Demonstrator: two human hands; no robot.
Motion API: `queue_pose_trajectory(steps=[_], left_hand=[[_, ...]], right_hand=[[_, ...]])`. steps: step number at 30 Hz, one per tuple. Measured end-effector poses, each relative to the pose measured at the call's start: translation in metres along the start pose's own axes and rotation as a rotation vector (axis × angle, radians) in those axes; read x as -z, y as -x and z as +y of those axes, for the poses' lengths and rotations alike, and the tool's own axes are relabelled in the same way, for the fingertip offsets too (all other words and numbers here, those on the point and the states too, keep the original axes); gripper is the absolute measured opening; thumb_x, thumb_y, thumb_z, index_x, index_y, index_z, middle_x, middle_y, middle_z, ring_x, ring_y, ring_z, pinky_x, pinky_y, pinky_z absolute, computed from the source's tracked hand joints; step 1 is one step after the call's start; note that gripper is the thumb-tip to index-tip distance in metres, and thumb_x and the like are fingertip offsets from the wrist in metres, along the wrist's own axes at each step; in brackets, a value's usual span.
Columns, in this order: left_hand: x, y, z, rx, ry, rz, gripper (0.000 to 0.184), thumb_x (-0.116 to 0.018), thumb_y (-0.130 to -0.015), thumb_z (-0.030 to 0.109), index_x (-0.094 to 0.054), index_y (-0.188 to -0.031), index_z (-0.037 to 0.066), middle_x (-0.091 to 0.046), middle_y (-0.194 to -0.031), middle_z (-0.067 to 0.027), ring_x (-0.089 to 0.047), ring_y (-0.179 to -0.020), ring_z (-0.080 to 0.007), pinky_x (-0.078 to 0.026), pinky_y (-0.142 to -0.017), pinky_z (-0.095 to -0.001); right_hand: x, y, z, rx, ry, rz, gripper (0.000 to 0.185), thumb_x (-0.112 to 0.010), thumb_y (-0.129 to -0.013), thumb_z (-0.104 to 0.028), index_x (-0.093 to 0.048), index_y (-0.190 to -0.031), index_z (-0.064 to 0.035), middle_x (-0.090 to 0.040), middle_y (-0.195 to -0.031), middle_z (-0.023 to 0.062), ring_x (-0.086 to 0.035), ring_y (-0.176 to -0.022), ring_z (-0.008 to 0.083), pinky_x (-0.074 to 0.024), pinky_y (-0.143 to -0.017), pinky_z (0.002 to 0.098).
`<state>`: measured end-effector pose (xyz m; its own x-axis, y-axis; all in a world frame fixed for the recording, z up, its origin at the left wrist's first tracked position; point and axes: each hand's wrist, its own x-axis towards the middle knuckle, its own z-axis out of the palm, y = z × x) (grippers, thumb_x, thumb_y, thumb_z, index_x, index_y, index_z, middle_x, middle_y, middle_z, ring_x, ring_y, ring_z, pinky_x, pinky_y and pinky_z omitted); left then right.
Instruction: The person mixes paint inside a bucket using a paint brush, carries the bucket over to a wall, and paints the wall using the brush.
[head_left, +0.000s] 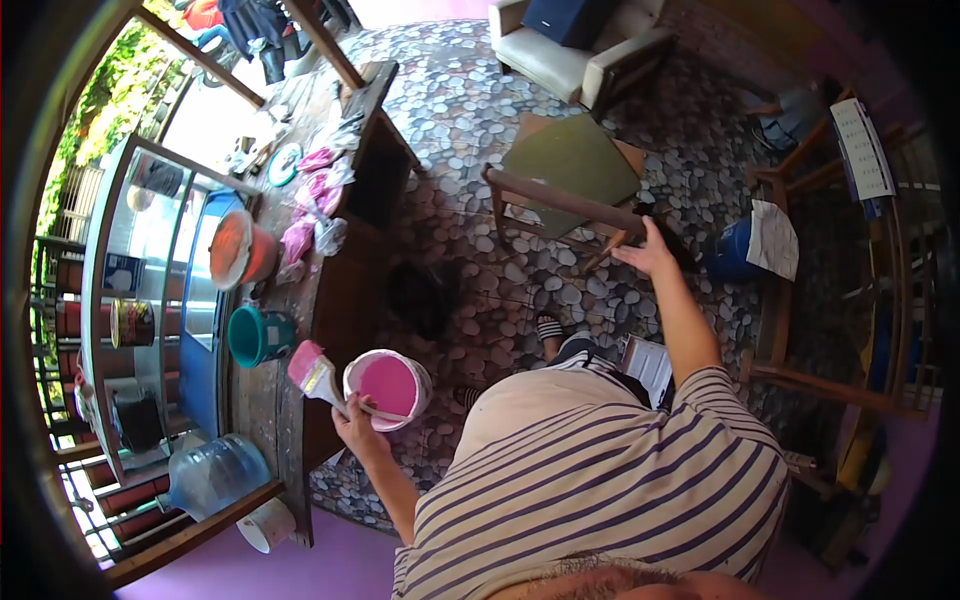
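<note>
The left hand [358,428] pinches a wide, pink-coated paintbrush [318,372]; just beside it, a round white plastic bucket [424,391] has pink paint [387,382] left. The right hand [650,254] touches a brown wooden chair [565,198], grip unclear, with no pink visible on it.

The paint [386,384] is pink, the bucket [425,378] white, the brush [319,376] pink-bristled. The shirt [610,450] is cream with dark stripes — perhaps navy, hard to tell — and the floor [430,95] grey, pebble-patterned.
</note>
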<state>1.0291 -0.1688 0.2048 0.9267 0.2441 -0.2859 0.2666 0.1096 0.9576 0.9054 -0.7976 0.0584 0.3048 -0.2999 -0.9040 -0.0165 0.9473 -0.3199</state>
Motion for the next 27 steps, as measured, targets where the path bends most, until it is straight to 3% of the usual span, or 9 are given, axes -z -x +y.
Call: queue_pose_trajectory(steps=[2, 3, 5, 7, 11, 15, 17, 20, 27], left_hand=[[-0.025, -0.002, 0.005, 0.024, 0.027, 0.081, 0.033, -0.062, -0.091, 0.011, -0.046, -0.116, -0.003, -0.061, -0.099, -0.0123, -0.063, -0.082, -0.0191, -0.052, -0.069, -0.0301], [-0.035, -0.003, 0.008, 0.028, 0.024, 0.096, 0.036, -0.062, -0.09, 0.013, -0.045, -0.118, -0.003, -0.06, -0.104, -0.0138, -0.063, -0.085, -0.0211, -0.053, -0.071, -0.032], [-0.058, 0.0, 0.013, 0.0, 0.048, 0.1, 0.037, -0.061, -0.091, 0.014, -0.044, -0.12, -0.002, -0.059, -0.105, -0.0138, -0.063, -0.088, -0.0226, -0.053, -0.074, -0.0339], [-0.078, -0.001, 0.017, -0.008, 0.053, 0.09, 0.037, -0.06, -0.092, 0.014, -0.043, -0.121, -0.002, -0.059, -0.105, -0.0139, -0.063, -0.088, -0.0233, -0.053, -0.075, -0.0346], [-0.118, 0.005, 0.022, -0.021, 0.104, 0.051, 0.036, -0.058, -0.094, 0.014, -0.042, -0.123, -0.001, -0.058, -0.105, -0.014, -0.062, -0.089, -0.0242, -0.053, -0.076, -0.0358], [-0.144, -0.003, 0.023, -0.025, 0.108, 0.006, 0.039, -0.059, -0.094, 0.014, -0.041, -0.125, -0.001, -0.059, -0.104, -0.014, -0.063, -0.087, -0.0231, -0.054, -0.075, -0.0349], [-0.156, -0.01, 0.022, -0.032, 0.11, 0.032, 0.04, -0.06, -0.093, 0.014, -0.041, -0.126, 0.0, -0.06, -0.105, -0.014, -0.064, -0.086, -0.0225, -0.053, -0.074, -0.0339], [-0.172, -0.023, 0.014, -0.01, 0.081, 0.012, 0.039, -0.061, -0.093, 0.014, -0.043, -0.124, 0.0, -0.061, -0.107, -0.0137, -0.064, -0.086, -0.0215, -0.053, -0.073, -0.0319], [-0.226, -0.076, -0.001, 0.045, -0.009, -0.043, 0.033, -0.06, -0.093, 0.012, -0.049, -0.121, -0.001, -0.063, -0.104, -0.0123, -0.064, -0.083, -0.0187, -0.053, -0.072, -0.0308]], right_hand=[[-0.003, -0.045, -0.014, -0.078, -0.014, -0.157, 0.094, -0.063, -0.083, -0.058, -0.022, -0.142, 0.0034, -0.039, -0.134, 0.0328, -0.054, -0.109, 0.0514, -0.0541, -0.086, 0.056], [-0.007, -0.052, -0.018, -0.085, -0.019, -0.152, 0.094, -0.063, -0.083, -0.058, -0.022, -0.142, 0.0034, -0.039, -0.134, 0.0328, -0.054, -0.109, 0.0514, -0.0541, -0.086, 0.056], [-0.019, -0.063, -0.018, 0.061, -0.061, -0.168, 0.072, -0.058, -0.089, -0.052, -0.04, -0.129, 0.0043, -0.052, -0.119, 0.0289, -0.061, -0.099, 0.0444, -0.0581, -0.08, 0.0522], [-0.027, -0.071, -0.01, 0.139, -0.087, -0.071, 0.061, -0.055, -0.092, -0.048, -0.046, -0.122, 0.0039, -0.057, -0.108, 0.0258, -0.064, -0.09, 0.0418, -0.0604, -0.072, 0.051], [-0.017, -0.069, -0.005, 0.253, -0.107, 0.012, 0.054, -0.057, -0.091, -0.042, -0.048, -0.12, 0.0021, -0.059, -0.108, 0.0202, -0.064, -0.093, 0.0387, -0.0598, -0.076, 0.0516], [-0.004, -0.094, -0.025, 0.162, -0.017, 0.027, 0.045, -0.059, -0.09, -0.033, -0.05, -0.118, 0.0008, -0.059, -0.11, 0.0185, -0.063, -0.096, 0.0367, -0.06, -0.078, 0.05], [-0.002, -0.091, -0.024, 0.176, -0.022, -0.02, 0.037, -0.063, -0.088, -0.022, -0.049, -0.118, -0.0062, -0.057, -0.113, 0.0147, -0.06, -0.101, 0.0333, -0.0598, -0.078, 0.0492], [-0.001, -0.094, -0.032, 0.185, 0.094, -0.101, 0.03, -0.062, -0.089, -0.019, -0.051, -0.113, -0.0062, -0.057, -0.112, 0.0136, -0.061, -0.1, 0.03, -0.0608, -0.077, 0.0464], [-0.056, -0.12, -0.069, 0.25, 0.193, -0.152, 0.03, -0.06, -0.09, -0.02, -0.053, -0.109, 0.0019, -0.061, -0.106, 0.0166, -0.066, -0.092, 0.033, -0.0627, -0.074, 0.0412]])
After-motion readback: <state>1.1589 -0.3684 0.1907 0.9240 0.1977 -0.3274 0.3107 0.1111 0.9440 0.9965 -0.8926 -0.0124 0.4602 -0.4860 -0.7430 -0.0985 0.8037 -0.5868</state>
